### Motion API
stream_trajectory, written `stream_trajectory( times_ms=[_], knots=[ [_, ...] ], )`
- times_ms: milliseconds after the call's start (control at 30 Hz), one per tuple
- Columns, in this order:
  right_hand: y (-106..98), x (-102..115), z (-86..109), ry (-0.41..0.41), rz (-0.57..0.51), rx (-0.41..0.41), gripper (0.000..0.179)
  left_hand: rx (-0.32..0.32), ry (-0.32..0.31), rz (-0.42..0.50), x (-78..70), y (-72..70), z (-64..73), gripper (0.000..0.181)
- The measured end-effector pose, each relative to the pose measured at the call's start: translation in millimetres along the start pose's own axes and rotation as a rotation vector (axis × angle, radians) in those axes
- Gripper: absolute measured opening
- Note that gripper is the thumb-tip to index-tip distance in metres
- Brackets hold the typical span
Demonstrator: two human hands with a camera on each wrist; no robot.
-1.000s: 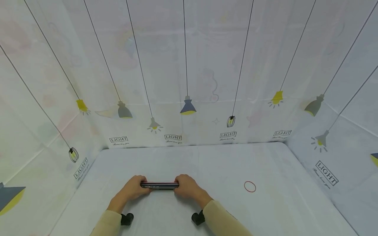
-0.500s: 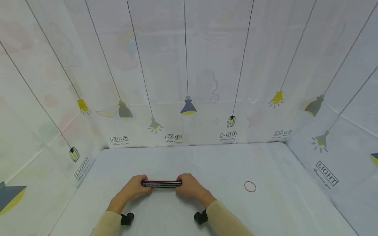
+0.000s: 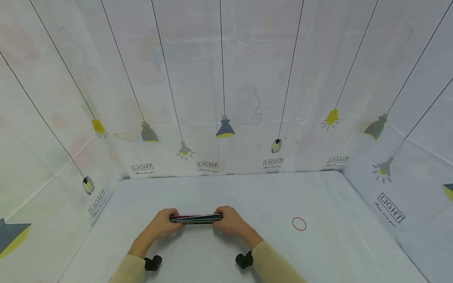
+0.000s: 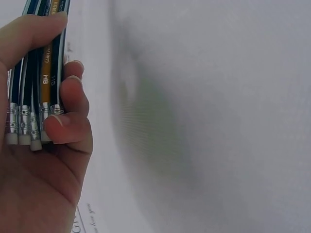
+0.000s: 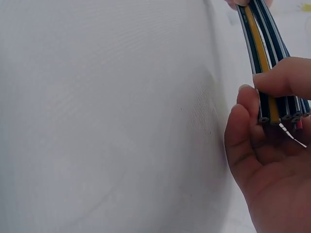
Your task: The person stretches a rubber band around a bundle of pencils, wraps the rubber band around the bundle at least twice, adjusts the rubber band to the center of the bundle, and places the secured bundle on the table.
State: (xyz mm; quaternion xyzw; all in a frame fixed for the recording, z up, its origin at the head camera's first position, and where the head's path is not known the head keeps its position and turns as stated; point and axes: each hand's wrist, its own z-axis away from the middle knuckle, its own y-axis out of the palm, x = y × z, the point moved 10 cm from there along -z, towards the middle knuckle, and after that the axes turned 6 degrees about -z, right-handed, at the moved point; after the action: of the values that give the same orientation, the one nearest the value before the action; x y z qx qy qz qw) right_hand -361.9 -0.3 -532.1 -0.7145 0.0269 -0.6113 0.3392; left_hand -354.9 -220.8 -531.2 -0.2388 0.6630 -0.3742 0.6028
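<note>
About twelve o'clock from us, we hold the pencils (image 3: 196,219) at both ends, left hand (image 3: 162,225) at their nine o'clock and right hand (image 3: 231,221) at three, probably so they all stay neat.

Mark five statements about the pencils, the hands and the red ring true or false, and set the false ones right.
1. Both the left hand and the right hand hold the pencils. True.
2. The red ring is wrapped around the pencils. False: it lies on the white table, apart from them.
3. The pencils' erasers are at the right hand. False: they are at the left hand.
4. The yellow pencil is marked HB. True.
5. All the pencils are yellow. False: most are dark.
</note>
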Motion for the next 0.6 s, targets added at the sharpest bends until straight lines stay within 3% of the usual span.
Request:
stream_trajectory(
  times_ms=[100, 333, 600],
  knots=[
    [0.2, -4.1, -1.3, 0.001, -0.024, 0.01, 0.021, -0.001, 0.028, 0.007, -1.2, -0.6, 0.0, 0.024],
    [-0.9, -5.5, -1.2, 0.019, -0.197, 0.036, 0.026, 0.007, 0.018, 0.039, -5.2, -1.2, -0.5, 0.029],
    [-4.8, -2.8, 2.6, 0.037, -0.319, 0.035, 0.035, 0.002, 0.021, 0.092, -8.2, -2.7, -1.9, 0.03]
  ],
)
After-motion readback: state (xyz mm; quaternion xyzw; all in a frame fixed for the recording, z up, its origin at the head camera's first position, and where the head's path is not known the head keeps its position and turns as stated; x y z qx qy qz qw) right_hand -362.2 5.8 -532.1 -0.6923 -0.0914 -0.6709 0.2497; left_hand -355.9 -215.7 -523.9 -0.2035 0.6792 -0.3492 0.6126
